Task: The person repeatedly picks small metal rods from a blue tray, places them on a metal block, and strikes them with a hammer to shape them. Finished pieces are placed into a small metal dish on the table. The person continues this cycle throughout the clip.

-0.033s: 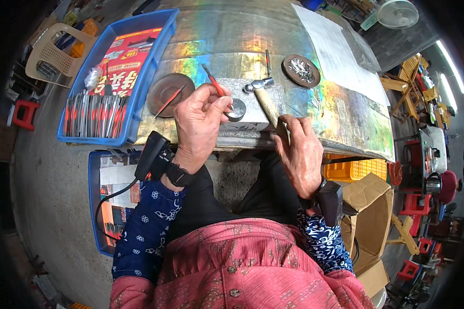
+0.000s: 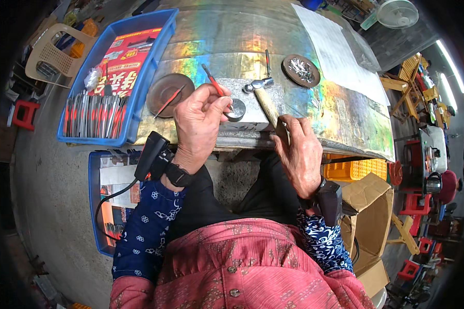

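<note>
We're at the bench [image 2: 345, 123], both hands busy. L hand [image 2: 198, 123] pinches a thin red-handled tool [image 2: 215, 85] between thumb + fingers, tip down at a small round metal disc [image 2: 236, 109] on the grey plate [image 2: 273, 103] near the bench edge. Other fingers curled in, nothing else held. R hand [image 2: 299, 154] is wrapped tight round the wooden handle of a hammer [image 2: 263, 98]; head sits just right of the disc, resting on or just over the plate, can't tell which w/ the fisheye.

Around: brown dish [image 2: 165, 87] w/ another red tool left of the L hand, 2nd dish [image 2: 301, 70] w/ metal bits far right, blue tray [image 2: 154, 31] of red tools at left.

Risks, our read:
- L fingertips sit v. close to the strike point; a glancing blow hits thumb/fingers.
- Disc looks loose, not clamped; an off-centre hit could skate it off the plate, edge is close.
- Tool is slim + held at a tilt; a hard hit may bend it or kick it sideways.
- R grip is low on the handle, so aim is less sure.
</note>
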Motion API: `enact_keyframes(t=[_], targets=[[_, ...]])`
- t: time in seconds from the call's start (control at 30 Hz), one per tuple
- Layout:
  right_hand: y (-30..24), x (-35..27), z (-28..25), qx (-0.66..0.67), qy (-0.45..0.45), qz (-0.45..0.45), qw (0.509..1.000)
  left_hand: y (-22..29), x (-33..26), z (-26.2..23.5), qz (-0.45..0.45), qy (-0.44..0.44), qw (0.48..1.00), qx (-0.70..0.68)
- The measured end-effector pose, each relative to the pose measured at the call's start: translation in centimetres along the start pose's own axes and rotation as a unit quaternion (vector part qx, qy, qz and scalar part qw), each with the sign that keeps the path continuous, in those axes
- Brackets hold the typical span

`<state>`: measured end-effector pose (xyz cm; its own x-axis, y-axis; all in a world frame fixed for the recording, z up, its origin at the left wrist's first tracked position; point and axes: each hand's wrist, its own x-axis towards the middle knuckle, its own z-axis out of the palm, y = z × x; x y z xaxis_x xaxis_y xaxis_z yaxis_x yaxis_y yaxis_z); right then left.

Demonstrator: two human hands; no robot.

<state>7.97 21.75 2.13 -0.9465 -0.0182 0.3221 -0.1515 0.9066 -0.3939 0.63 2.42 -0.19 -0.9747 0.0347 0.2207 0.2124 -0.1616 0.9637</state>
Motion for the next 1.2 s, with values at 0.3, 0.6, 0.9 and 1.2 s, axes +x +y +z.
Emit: enact_keyframes(t=[0.3,0.6,0.9,1.2], targets=[[0.0,0.1,0.2,0.008,-0.030,0.019,0.999,0.1,0.1,0.0,0.003,-0.005,1.000,0.007],[0.3,0.2,1.4,-0.052,-0.024,0.008,0.998,0.8,-0.3,0.4,0.106,-0.015,0.976,0.190],[-1.2,1.1,-4.4,0.131,0.071,0.051,0.988,1.2,-0.3,0.5,0.185,-0.016,0.952,0.244],[-5.5,0.8,-10.1,0.139,0.084,-0.084,0.983,0.9,-0.5,0.7,0.174,-0.009,0.956,0.235]])
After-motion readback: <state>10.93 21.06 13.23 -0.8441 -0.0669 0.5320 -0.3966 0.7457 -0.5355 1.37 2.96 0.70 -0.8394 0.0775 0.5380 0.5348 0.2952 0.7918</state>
